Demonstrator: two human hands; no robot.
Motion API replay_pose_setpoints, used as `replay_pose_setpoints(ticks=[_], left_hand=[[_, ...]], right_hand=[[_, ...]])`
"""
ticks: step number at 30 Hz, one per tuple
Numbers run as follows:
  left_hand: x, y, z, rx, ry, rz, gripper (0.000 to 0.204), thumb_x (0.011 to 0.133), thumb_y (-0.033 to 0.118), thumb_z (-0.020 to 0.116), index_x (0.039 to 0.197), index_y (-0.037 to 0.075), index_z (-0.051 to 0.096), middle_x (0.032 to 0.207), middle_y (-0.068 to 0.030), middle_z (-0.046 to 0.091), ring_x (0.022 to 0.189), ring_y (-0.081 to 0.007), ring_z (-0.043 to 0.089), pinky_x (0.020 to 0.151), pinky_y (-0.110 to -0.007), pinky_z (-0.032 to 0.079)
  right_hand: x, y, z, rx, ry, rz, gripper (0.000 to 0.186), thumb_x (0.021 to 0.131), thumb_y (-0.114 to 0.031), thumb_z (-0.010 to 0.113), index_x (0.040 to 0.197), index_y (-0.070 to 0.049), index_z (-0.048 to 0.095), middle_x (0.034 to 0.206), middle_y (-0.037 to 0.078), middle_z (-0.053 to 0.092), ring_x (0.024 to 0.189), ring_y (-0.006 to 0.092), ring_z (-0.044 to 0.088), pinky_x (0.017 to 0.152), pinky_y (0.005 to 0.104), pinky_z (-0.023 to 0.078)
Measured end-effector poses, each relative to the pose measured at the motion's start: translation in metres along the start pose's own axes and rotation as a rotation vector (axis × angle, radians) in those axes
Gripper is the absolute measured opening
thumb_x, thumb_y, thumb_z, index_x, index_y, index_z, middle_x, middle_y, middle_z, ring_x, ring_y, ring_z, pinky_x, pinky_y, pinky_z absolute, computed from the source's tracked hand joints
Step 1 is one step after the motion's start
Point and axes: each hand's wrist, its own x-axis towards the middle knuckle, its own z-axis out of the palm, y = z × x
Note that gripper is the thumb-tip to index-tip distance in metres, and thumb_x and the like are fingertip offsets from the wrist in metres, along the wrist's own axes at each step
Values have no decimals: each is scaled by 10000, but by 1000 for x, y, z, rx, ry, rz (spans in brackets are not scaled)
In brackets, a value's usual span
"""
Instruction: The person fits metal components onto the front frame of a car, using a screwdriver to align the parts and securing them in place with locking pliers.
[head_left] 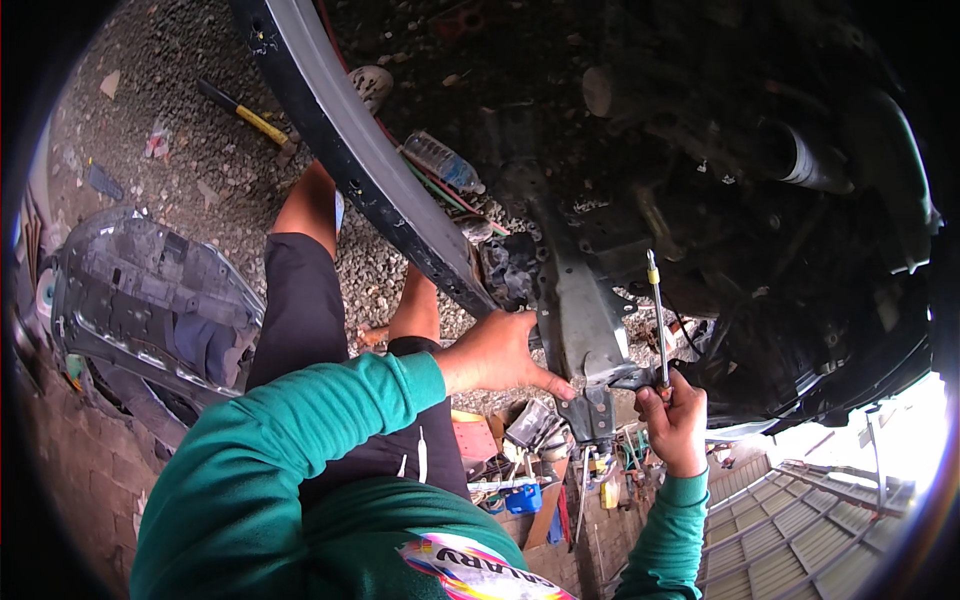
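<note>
My left hand [500, 352] is spread against a dark metal frame rail [580, 310] of a vehicle front. Its thumb lies on the bracket [592, 412] at the rail's near end, and the other visible finger reaches to the end of a curved dark bumper beam [370, 190]. Closed around the lower end of a screwdriver [659, 325], my right hand [675, 420] is just right of that bracket. The long bright shaft stands upward, with a yellow piece near its top. My palm and fingers hide the handle.
Gravel lies beneath the beam, with a plastic bottle [443, 162] and a yellow-handled hammer [255, 122]. A dark panel [155, 300] rests at left. Tools and a blue container [523, 499] are heaped near my lap. Shadowed vehicle parts fill the upper right.
</note>
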Motion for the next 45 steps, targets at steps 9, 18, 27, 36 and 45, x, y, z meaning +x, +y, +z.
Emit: replay_pose_setpoints(ticks=[9, 18, 27, 36, 45], left_hand=[[3, -13, 7, -58, 61, 107, 1147, 588, 692, 1000, 1271, -156, 640, 1127, -350, 748, 1117, -453, 753, 1020, -457, 584], [0, -5, 4, 14, 43, 26, 1139, 580, 708, 996, 1241, -151, 648, 1078, -351, 750, 1075, -449, 766, 984, -463, 602], [-6, -2, 3, -5, 71, 6, 1032, 582, 655, 1020, 1190, -104, 673, 1068, -294, 770, 1073, -416, 772, 964, -446, 593], [-1, -15, 12, -29, 145, 130, 1090, 587, 717, 989, 1164, -149, 662, 992, -339, 755, 986, -449, 781, 927, -461, 613], [-4, -4, 6, 2, 127, 83, 1078, 588, 696, 998, 1169, -146, 659, 1002, -349, 751, 1001, -463, 776, 929, -468, 610]], right_hand=[[-3, 4, 4, -10, 38, -22, 283, 986, -178, 789, 869, 24, 631, 610, 124, 640, 524, 159, 621, 526, 324, 479], [-4, 16, 5, 3, 39, -14, 308, 979, -245, 808, 878, 4, 657, 601, 136, 586, 488, 176, 519, 513, 349, 446], [-2, 5, 2, -14, 27, -20, 285, 976, -231, 808, 893, 6, 673, 602, 101, 601, 502, 145, 520, 516, 330, 448], [-1, 11, 2, -43, 21, -35, 260, 960, -205, 809, 898, 5, 670, 618, 124, 616, 490, 168, 560, 507, 339, 455], [-2, 8, 0, -66, 16, -41, 293, 970, -253, 813, 920, 4, 680, 624, 137, 619, 488, 219, 570, 516, 351, 462]])
